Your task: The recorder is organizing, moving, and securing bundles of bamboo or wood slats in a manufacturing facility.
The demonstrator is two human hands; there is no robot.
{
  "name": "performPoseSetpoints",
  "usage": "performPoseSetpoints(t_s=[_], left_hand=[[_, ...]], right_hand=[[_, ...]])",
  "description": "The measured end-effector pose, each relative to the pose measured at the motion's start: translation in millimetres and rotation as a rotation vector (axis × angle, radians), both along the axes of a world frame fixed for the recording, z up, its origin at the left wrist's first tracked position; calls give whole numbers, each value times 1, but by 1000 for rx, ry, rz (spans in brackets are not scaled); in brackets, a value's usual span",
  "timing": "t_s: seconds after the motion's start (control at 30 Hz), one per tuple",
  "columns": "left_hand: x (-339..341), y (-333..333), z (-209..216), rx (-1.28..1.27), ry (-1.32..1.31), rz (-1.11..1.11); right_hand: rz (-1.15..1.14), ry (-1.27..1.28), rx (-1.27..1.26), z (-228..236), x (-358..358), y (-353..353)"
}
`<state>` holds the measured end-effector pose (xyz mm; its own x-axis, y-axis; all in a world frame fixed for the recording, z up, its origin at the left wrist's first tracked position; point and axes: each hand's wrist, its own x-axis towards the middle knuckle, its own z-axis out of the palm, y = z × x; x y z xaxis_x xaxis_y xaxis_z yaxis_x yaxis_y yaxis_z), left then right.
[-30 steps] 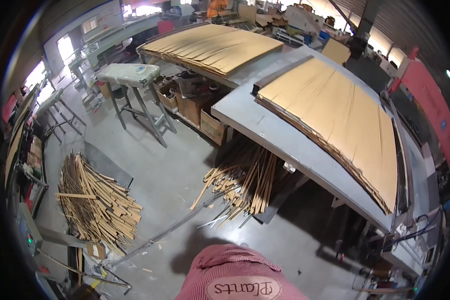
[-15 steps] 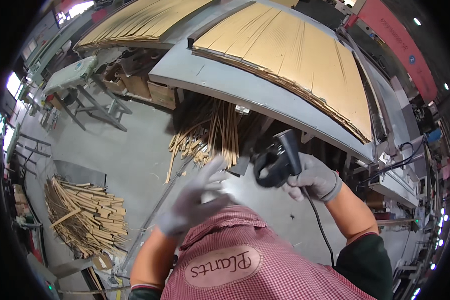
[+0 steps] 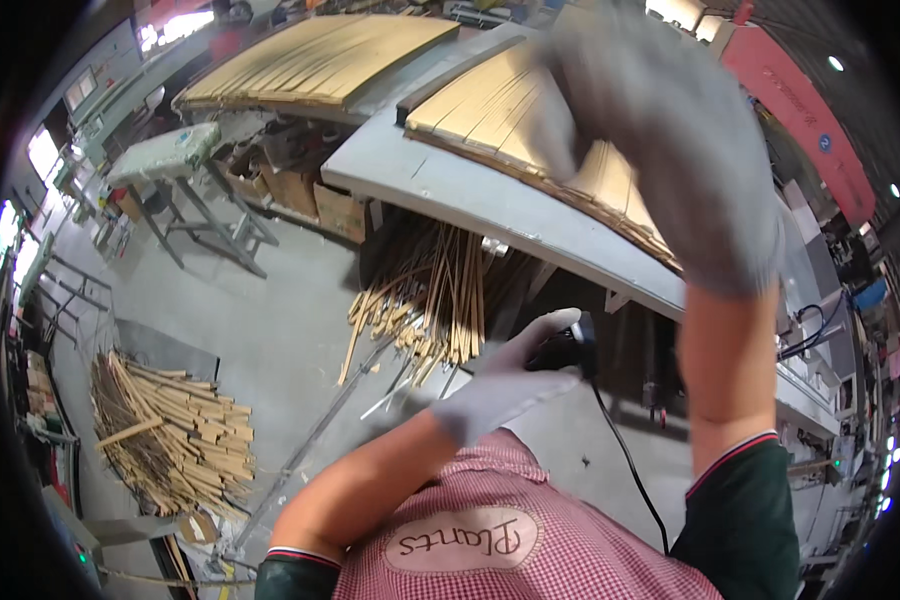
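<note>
My left hand (image 3: 505,385), in a grey-white glove, is closed around a black corded device (image 3: 574,345) in front of my apron; most of it is hidden by the fingers, and its exact kind does not show. From it a black cord (image 3: 627,462) runs down toward my right side. High at the upper right, close to the camera, my gloved right hand (image 3: 670,140) is raised and smeared by motion. It covers part of the yellow-tan strip stack (image 3: 480,105) on the grey table, and whether its fingers hold anything cannot be seen.
The grey table (image 3: 425,165) spans the upper middle, with another tan stack (image 3: 315,60) at its left. Loose strips (image 3: 450,300) hang and lie beneath it. A strip pile (image 3: 175,435) lies on the floor at left, below a small metal stand (image 3: 175,165). Cardboard boxes (image 3: 340,212) stand under the table.
The black device has passed from my right hand to my left, which has moved right to it. My right hand has let go and risen toward the camera.
</note>
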<state>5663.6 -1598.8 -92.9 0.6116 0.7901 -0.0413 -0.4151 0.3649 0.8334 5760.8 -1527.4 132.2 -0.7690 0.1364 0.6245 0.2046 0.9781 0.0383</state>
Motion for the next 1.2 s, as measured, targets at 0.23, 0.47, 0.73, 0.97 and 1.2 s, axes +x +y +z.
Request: performPoseSetpoints(t_s=[0.23,0.47,0.73,0.97,1.2], left_hand=[[29,23,26,-58,-410,-100],[-39,-35,125,662,-5,-195],[-40,-60,99,422,380,10],[-58,-50,76,744,455,137],[-74,-57,64,639,561,2]], right_hand=[[430,133,-1209,-73,-121,-81],[689,-524,-1659,-144,-5,-112],[80,345,-1539,-133,90,-156],[151,966,-1582,-175,45,-179],[307,1362,-1947,-166,24,-182]])
